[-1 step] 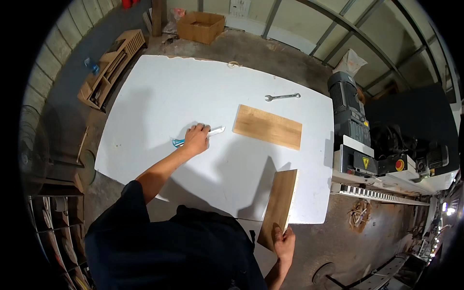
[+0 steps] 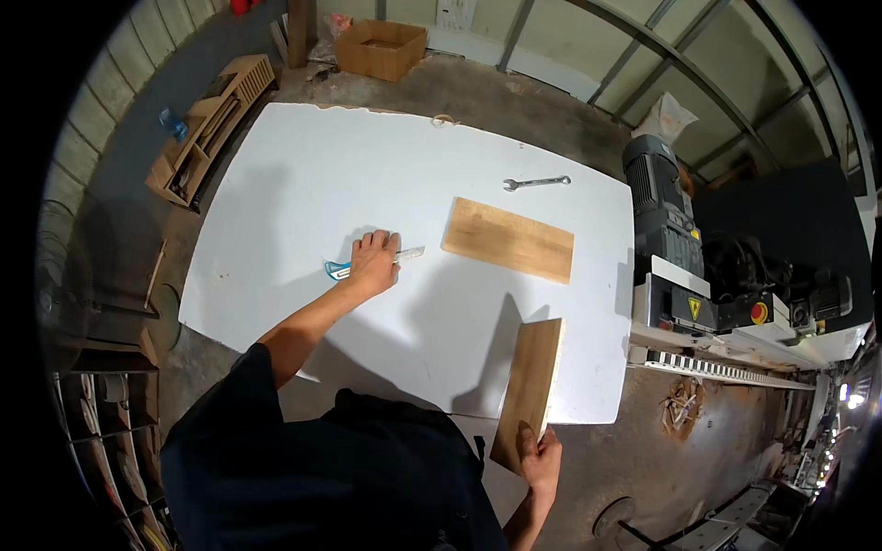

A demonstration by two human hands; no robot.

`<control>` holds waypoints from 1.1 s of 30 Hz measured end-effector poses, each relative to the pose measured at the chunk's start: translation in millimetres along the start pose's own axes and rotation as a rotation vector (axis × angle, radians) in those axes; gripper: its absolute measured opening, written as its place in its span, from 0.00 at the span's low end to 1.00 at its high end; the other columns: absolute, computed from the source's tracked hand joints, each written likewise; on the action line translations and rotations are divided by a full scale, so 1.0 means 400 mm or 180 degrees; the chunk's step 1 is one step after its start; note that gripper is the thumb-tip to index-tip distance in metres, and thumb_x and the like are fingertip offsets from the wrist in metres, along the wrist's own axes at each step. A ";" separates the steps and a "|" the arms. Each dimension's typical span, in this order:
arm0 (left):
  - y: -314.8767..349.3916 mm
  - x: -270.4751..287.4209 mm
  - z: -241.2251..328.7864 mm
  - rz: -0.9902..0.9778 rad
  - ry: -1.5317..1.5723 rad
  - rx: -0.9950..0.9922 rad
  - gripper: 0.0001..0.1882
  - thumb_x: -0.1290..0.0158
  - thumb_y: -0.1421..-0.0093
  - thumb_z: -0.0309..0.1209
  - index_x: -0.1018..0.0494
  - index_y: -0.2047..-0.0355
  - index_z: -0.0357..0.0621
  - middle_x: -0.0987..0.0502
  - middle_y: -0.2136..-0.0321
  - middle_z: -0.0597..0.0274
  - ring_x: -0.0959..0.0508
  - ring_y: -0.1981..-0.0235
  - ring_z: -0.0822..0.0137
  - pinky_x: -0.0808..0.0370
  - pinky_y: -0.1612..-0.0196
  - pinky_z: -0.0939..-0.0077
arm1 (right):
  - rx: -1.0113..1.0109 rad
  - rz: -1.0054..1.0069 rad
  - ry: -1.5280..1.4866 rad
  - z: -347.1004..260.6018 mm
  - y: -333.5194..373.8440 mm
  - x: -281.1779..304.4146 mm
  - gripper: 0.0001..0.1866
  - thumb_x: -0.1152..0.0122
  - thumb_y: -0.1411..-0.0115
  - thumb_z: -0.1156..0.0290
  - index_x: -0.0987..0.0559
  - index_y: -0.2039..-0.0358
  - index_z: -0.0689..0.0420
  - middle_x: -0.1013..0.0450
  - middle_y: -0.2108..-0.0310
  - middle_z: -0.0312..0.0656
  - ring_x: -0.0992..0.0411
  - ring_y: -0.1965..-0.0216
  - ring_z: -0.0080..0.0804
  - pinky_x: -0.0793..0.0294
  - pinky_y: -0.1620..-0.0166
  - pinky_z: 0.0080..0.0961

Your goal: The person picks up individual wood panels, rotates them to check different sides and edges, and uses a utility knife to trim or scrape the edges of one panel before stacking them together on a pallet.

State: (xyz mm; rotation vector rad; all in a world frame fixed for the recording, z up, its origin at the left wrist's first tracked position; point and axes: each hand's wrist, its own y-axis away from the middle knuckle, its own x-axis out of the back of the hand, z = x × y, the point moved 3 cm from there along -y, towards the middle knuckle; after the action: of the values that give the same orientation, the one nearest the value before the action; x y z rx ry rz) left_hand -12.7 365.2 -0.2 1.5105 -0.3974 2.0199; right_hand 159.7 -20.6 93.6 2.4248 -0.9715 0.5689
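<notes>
My left hand [image 2: 374,264] is closed over a utility knife [image 2: 337,270] on the white tabletop. Its blue and white handle sticks out on the left of my fingers, and the long blade [image 2: 410,253] points right; the middle is hidden under my palm. At the front right edge, my right hand [image 2: 540,456] grips the near end of a wood-grain board [image 2: 533,376], thumb on its face. That board is tilted, with a pale edge showing on the right. A second wood-grain board [image 2: 508,241] lies flat, right of the blade.
A combination wrench [image 2: 537,184] rests near the far right of the white table [image 2: 303,165]. Machinery with a grey motor [image 2: 654,179] stands along the right side. Beyond are a cardboard box [image 2: 380,50], a low wooden cabinet [image 2: 209,129] and, at lower left, a shelf rack [image 2: 110,432].
The knife has shifted slightly left under my left hand, and its blade looks duller. My right hand and its board stay almost in place.
</notes>
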 end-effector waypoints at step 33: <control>-0.310 -0.084 0.155 0.0313 0.1661 0.0528 0.10 0.49 0.55 0.30 0.26 0.73 0.38 0.27 0.74 0.49 0.29 0.69 0.52 0.28 0.66 0.62 | 0.0334 0.0641 0.0173 -0.023 -0.836 -0.134 0.06 0.46 0.48 0.80 0.24 0.69 0.68 0.30 0.80 0.36 0.36 0.81 0.20 0.35 0.77 0.20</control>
State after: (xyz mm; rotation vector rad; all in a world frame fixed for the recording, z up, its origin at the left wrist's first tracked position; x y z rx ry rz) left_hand 116.7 419.5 -25.2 1.0046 -0.0934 2.4713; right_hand 363.0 227.6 -15.2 2.4034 -1.1987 0.7696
